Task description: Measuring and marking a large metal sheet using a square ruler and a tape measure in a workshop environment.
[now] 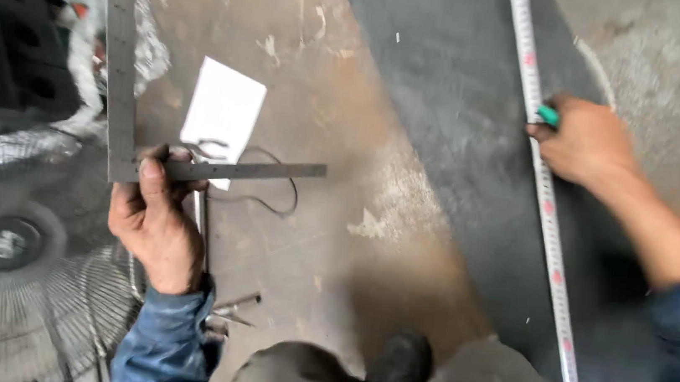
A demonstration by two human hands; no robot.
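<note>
Toward the upper right, the right hand point(585, 141), fingers pinching a green marker point(547, 115), should stay tight against the tape measure point(550, 230), while left hand point(153, 218) fingers grip the steel square point(127, 93).

Left hand point(153, 218) low at the left, fingers curled and thumb up in a closed grip, blue sleeve at the wrist, right hand point(585, 143) reached far out, knuckles up, fingers pinched shut, forearm bare, blue sleeve above the elbow
</note>
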